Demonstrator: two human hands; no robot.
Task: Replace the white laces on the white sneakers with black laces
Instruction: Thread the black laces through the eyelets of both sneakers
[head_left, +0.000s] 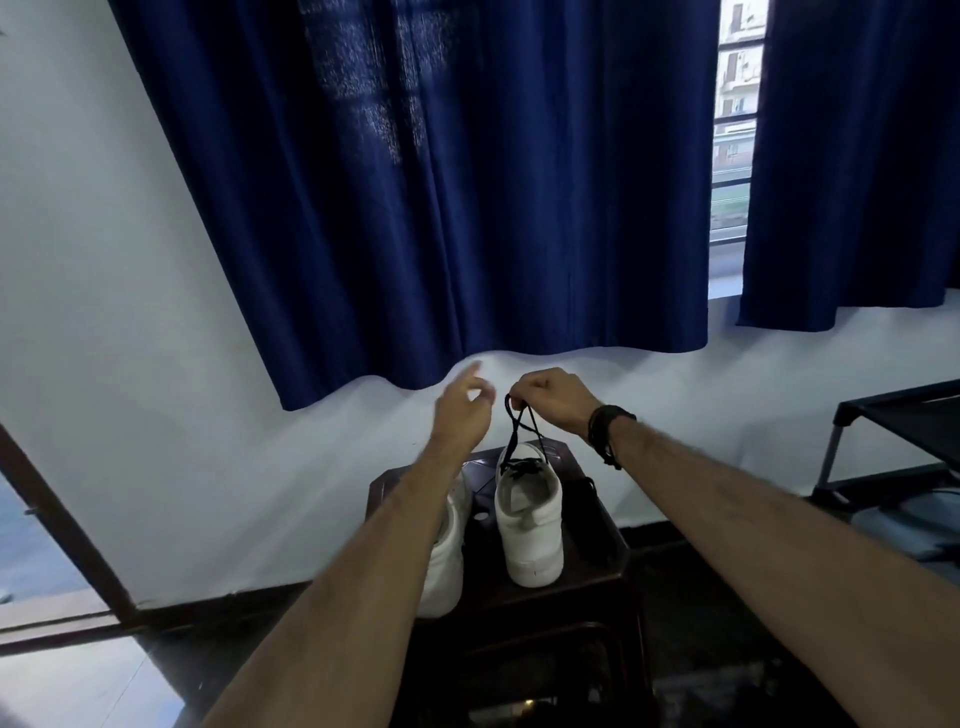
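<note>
Two white leather sneakers: one (527, 525) at the middle of the dark wooden surface (587, 582), one (447, 551) at its left. One black lace (517, 436) above it. Two bare hands: left (462, 410), right (550, 395). Two navy curtains: one (441, 182) behind, one (852, 156) far right. One black wristband (608, 423).

Smooth matt white sneakers (527, 525) stand on a glossy dark wooden stool (597, 566).

Both bare arms reach forward, the left hand (464, 410) raised with loose, blurred fingers (470, 375), the right hand (553, 397) curled in a pinch.
</note>
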